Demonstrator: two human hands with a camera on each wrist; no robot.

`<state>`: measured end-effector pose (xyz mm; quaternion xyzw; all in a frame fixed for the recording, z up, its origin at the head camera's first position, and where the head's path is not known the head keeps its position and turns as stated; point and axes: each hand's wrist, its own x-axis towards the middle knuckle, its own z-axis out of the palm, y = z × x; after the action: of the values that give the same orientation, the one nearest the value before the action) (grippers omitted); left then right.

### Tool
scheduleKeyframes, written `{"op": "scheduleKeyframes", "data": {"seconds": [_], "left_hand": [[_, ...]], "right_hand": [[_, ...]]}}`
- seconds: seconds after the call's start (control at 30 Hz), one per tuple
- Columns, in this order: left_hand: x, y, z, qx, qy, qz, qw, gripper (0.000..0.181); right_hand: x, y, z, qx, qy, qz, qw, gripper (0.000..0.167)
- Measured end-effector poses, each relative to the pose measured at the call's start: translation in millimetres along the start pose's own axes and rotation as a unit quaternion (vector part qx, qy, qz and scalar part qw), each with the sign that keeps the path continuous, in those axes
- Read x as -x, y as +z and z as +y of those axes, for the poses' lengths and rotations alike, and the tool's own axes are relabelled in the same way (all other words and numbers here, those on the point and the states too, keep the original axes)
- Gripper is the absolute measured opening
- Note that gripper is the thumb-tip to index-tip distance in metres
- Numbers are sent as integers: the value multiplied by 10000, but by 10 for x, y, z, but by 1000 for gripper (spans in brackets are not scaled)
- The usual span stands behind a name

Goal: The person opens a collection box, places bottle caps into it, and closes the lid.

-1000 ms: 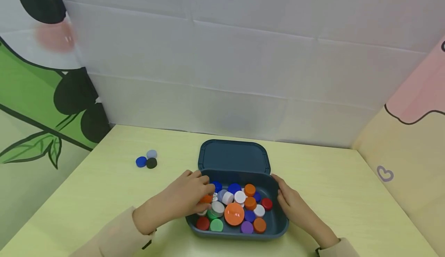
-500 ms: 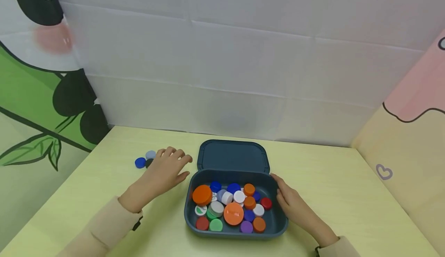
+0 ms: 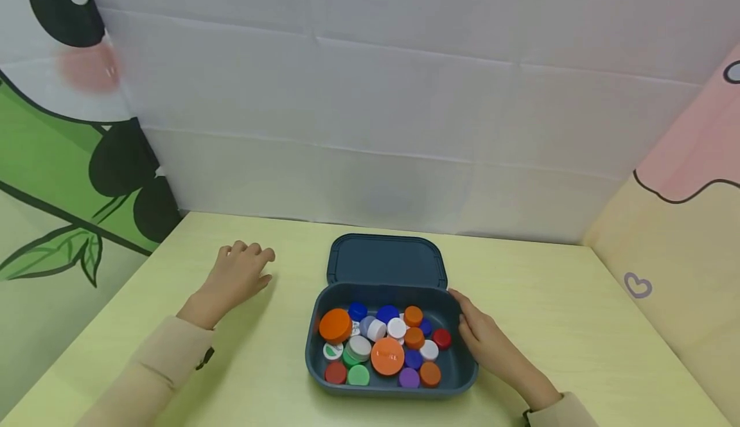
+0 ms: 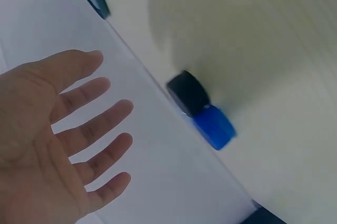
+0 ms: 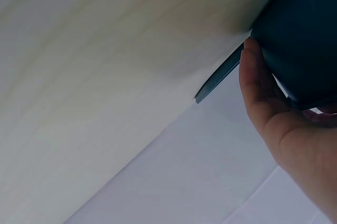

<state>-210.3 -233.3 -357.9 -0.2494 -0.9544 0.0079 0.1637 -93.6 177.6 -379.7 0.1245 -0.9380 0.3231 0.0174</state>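
Observation:
A dark blue plastic box point(image 3: 393, 391) stands on the table, with several bottle caps of many colours inside, among them a large orange cap point(image 3: 387, 356). My right hand point(image 3: 491, 343) holds the box by its right wall; in the right wrist view the fingers point(image 5: 255, 81) lie along the outside. Left of the box, my left hand point(image 3: 234, 276) is over the table, fingers spread and holding nothing. Beyond its fingertips in the left wrist view lie a black cap point(image 4: 188, 93) and a blue cap point(image 4: 215, 127). In the head view that hand hides them.
The box's dark lid point(image 3: 387, 260) lies behind it on the pale yellow table point(image 3: 537, 324). A white sheet point(image 3: 370, 93) hangs along the table's back edge, with printed cartoon sheets at both sides.
My left hand has let go of the large orange cap inside the box and moved left and back, over the loose caps. The right hand has stayed at the box.

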Motion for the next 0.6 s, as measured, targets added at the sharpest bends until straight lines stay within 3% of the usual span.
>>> {"op": "scheduleKeyframes", "data": {"seconds": [0.27, 0.6], "left_hand": [[47, 140, -229, 79, -194, -341, 9992, 32], [62, 169, -303, 89, -368, -642, 9972, 36]], "right_hand": [[-13, -5, -13, 17, 113, -72, 9999, 47], [-3, -5, -30, -1, 47, -8, 10000, 47]]}}
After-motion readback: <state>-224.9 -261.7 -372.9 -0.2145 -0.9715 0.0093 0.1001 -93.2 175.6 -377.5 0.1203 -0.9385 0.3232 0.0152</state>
